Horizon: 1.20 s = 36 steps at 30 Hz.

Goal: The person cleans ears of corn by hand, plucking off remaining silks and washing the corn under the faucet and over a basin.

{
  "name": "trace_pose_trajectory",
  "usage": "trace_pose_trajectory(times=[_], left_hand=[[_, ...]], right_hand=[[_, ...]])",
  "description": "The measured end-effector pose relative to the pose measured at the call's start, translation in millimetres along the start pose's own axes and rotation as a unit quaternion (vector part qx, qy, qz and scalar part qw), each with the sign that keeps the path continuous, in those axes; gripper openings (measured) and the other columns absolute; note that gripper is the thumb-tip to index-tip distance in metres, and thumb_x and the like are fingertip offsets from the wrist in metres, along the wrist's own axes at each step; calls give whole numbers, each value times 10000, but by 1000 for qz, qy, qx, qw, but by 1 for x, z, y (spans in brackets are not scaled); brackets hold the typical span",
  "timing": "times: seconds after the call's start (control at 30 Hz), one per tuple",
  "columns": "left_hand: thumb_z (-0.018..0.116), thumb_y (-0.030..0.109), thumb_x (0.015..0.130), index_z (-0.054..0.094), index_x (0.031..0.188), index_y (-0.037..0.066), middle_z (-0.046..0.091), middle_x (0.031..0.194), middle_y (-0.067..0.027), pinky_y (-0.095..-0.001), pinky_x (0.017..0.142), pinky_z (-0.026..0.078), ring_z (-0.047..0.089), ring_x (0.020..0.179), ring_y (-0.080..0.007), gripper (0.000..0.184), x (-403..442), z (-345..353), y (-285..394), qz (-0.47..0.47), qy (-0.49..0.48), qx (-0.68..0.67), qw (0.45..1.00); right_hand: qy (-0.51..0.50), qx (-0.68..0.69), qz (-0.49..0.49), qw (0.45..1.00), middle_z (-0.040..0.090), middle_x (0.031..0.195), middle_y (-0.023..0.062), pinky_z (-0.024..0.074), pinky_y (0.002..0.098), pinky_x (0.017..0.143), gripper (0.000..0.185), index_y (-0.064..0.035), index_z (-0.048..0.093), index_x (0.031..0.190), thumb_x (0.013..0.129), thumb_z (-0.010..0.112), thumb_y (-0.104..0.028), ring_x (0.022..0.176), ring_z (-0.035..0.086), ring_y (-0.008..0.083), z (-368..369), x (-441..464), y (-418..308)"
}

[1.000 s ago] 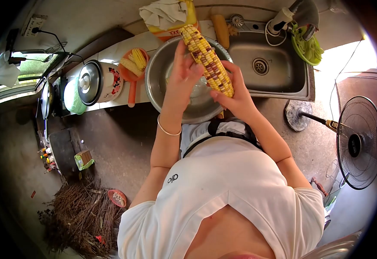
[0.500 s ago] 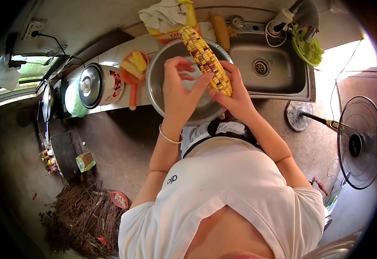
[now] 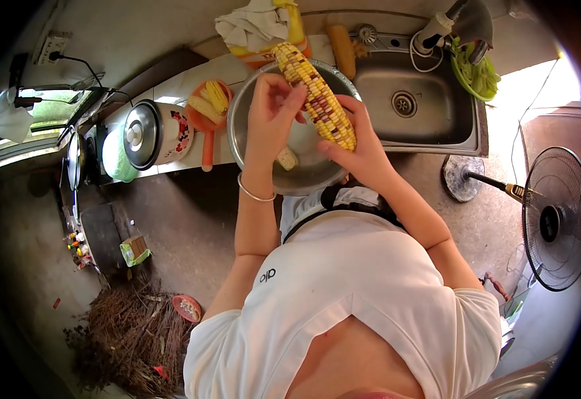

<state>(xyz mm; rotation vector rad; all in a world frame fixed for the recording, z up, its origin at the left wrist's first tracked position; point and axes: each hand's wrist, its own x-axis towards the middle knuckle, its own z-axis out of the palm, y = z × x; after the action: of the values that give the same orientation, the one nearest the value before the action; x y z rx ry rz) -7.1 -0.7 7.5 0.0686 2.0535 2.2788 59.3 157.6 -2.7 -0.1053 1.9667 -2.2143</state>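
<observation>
A yellow ear of corn with purple-red kernels is held slanting over a large metal basin. My right hand is wrapped round its lower end, thumb at the near tip. My left hand, wearing a bracelet on the wrist, has its fingers curled and its thumb and fingertips against the cob's upper left side. Whether loose kernels are in those fingers is hidden. A pale piece of corn cob lies in the basin, partly behind my left wrist.
Left of the basin, an orange long-handled strainer holds corn cobs. A lidded pot stands further left. A steel sink is on the right, with a green basket of leaves behind. A floor fan stands at far right.
My left hand has shifted up along the ear, its fingers drawn closer together. The ear has tilted slightly left, and the cob piece in the basin now shows. My right hand keeps its grip.
</observation>
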Motion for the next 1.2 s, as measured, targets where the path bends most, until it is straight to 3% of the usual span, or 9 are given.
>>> trace_pose_trajectory(times=[0.13, 0.2, 0.37, 0.57, 0.63, 0.7, 0.77, 0.97, 1.2], left_hand=[[700, 140, 847, 455, 918, 53, 567, 812, -26, -231, 572, 515, 555, 659, -89, 269, -2, -1, -4, 27, -66, -62, 996], [706, 140, 842, 447, 933, 51, 567, 824, -29, -238, 587, 526, 560, 682, -89, 289, -2, 3, -6, 27, -61, -60, 996], [717, 141, 831, 421, 939, 49, 567, 812, -33, -223, 563, 510, 564, 703, -80, 328, -4, 11, -8, 30, 64, 212, 975], [705, 122, 832, 427, 955, 51, 561, 838, -42, -209, 551, 478, 549, 802, -74, 312, -11, -1, -4, 19, -100, -73, 992], [702, 130, 836, 433, 950, 52, 560, 843, -43, -206, 551, 470, 542, 820, -69, 303, -13, -1, 0, 13, -99, -57, 993], [700, 139, 840, 439, 945, 53, 559, 848, -44, -203, 551, 461, 535, 839, -63, 294, -13, 0, -3, 7, -95, -41, 995], [686, 158, 854, 451, 926, 50, 554, 837, -43, -197, 528, 449, 534, 824, -57, 269, -11, 3, -15, 78, 35, 208, 974], [725, 233, 825, 456, 915, 46, 551, 814, -39, -199, 515, 445, 546, 794, -61, 339, -15, -3, -9, 5, -12, 7, 1000], [682, 226, 868, 460, 912, 43, 570, 765, -25, -195, 521, 451, 553, 660, -70, 290, -21, 9, -7, 74, -32, 36, 996]], right_hand=[[0, 45, 10, 999, 510, 1225, 144, 395, 344, 973, 674, -21, 293, 1349, 793, 670, -87, 1153, 501, 231, 0, -1, 0], [31, -113, -64, 991, 534, 1188, 135, 415, 340, 942, 686, -21, 292, 1348, 783, 674, -95, 1118, 522, 231, 4, -1, 8], [32, -226, -64, 972, 547, 1158, 209, 463, 366, 879, 695, -29, 276, 1332, 790, 686, -170, 1043, 582, 331, 8, -5, 11], [17, -39, -46, 998, 554, 1131, 242, 488, 386, 835, 674, -22, 293, 1316, 785, 684, -165, 993, 600, 382, 0, -6, 7], [7, -20, -23, 1000, 558, 1115, 251, 495, 391, 821, 671, -18, 297, 1312, 783, 684, -158, 974, 604, 393, 0, -7, 4], [41, -219, -72, 972, 562, 1101, 257, 501, 387, 813, 667, -17, 295, 1313, 781, 679, -134, 950, 610, 393, 7, -10, 4], [44, -251, -102, 962, 559, 1101, 260, 502, 395, 810, 666, -18, 294, 1314, 780, 676, -131, 944, 610, 397, 13, -12, 10], [43, -219, -125, 967, 554, 1122, 271, 491, 416, 825, 671, -21, 293, 1319, 781, 675, -142, 972, 596, 412, 10, -14, 10], [47, -250, -93, 963, 553, 1131, 280, 486, 419, 833, 679, -22, 291, 1323, 784, 680, -157, 996, 584, 420, 14, -18, 10]])
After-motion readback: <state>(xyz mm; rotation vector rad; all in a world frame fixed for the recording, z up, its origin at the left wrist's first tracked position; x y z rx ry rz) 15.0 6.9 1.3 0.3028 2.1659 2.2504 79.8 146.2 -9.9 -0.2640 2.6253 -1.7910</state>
